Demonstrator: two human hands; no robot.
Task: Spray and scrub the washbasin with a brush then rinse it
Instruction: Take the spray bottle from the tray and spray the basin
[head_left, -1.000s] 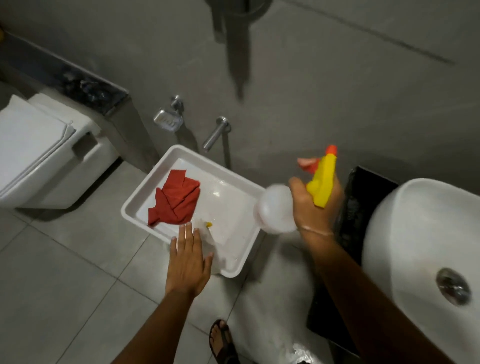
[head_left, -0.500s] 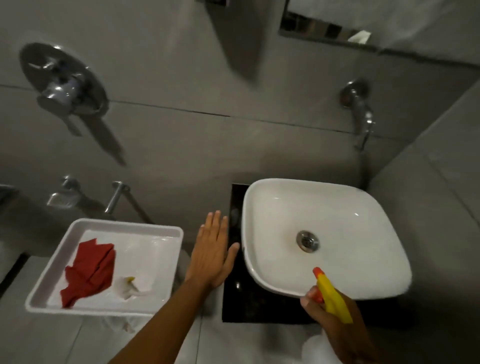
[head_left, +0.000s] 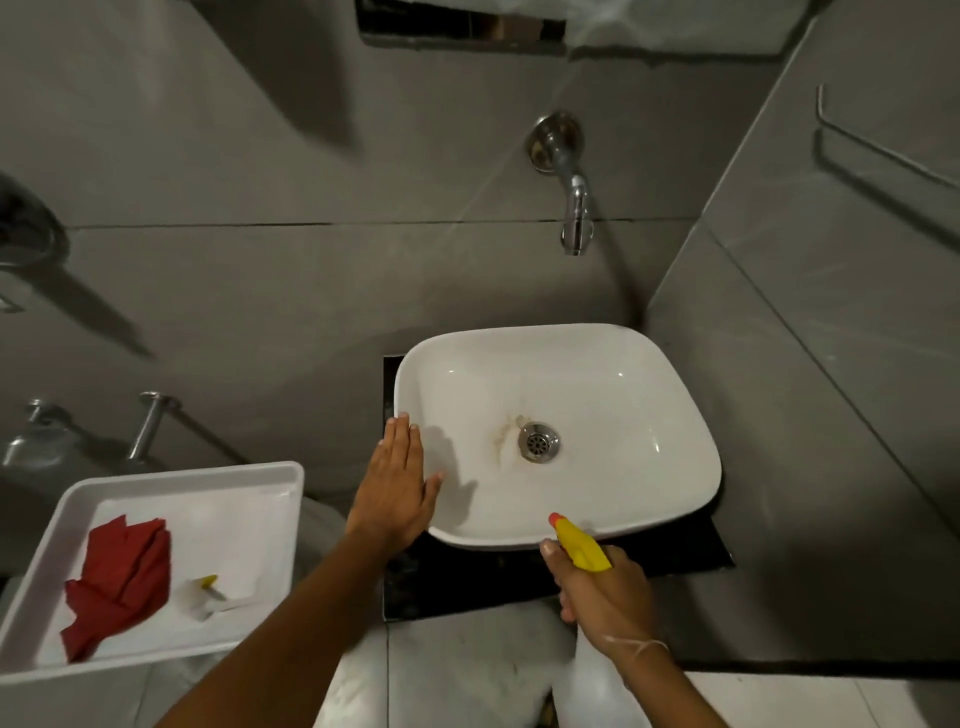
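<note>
A white washbasin (head_left: 649, 395) sits on a dark counter, with a brownish stain beside its metal drain (head_left: 538, 441). My right hand (head_left: 605, 603) grips a spray bottle (head_left: 579, 543) with a yellow head and orange nozzle, held at the basin's near rim and pointing into the bowl. My left hand (head_left: 393, 488) is flat and open, its fingers resting against the basin's left rim. A wall tap (head_left: 574, 208) hangs above the basin. A small brush with a yellow part (head_left: 205, 592) lies in a white tray (head_left: 171, 483) at the left.
A red cloth (head_left: 122, 577) lies in the tray too. Grey tiled walls close in behind and on the right, where a towel rail (head_left: 883, 150) is fixed. Metal wall fittings (head_left: 148, 423) stick out above the tray. The dark counter (head_left: 691, 545) borders the basin.
My view has swung from the tray to the basin. My right hand carried the spray bottle to the basin's near rim, and my left hand moved onto the left rim.
</note>
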